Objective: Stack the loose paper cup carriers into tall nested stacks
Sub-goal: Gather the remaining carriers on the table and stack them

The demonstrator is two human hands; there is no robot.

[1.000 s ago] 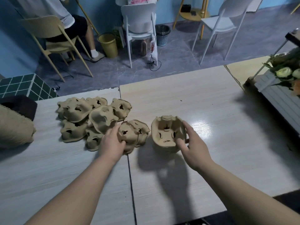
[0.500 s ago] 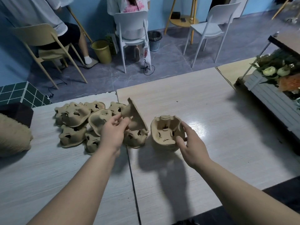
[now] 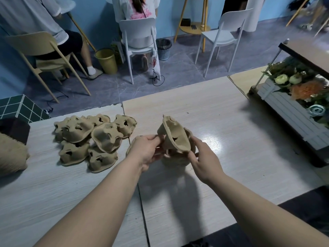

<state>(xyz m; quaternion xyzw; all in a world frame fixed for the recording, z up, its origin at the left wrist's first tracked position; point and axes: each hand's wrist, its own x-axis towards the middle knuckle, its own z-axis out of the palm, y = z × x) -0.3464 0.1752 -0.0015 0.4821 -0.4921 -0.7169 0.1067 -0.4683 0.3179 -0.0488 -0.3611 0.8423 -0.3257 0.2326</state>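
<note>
A tan pulp cup carrier (image 3: pixel 175 135) hangs tilted above a short nested stack (image 3: pixel 175 160) on the pale wood table (image 3: pixel 231 139). My left hand (image 3: pixel 145 151) grips the carrier's left edge. My right hand (image 3: pixel 203 155) holds its right edge, with fingers down beside the stack. The stack is mostly hidden under the carrier and my hands. A heap of several loose carriers (image 3: pixel 92 138) lies on the table to the left, apart from my hands. One more carrier edge (image 3: pixel 130 146) peeks out behind my left wrist.
A white slatted box of flowers (image 3: pixel 292 107) stands at the right on the table. A dark box (image 3: pixel 14 130) and a fuzzy tan object (image 3: pixel 10 155) sit at the left edge. Chairs and seated people are beyond the far edge.
My left hand lifted one carrier out of the heap and carried it right, over the stack. My right hand left the stack's rim and took the carrier's other side.
</note>
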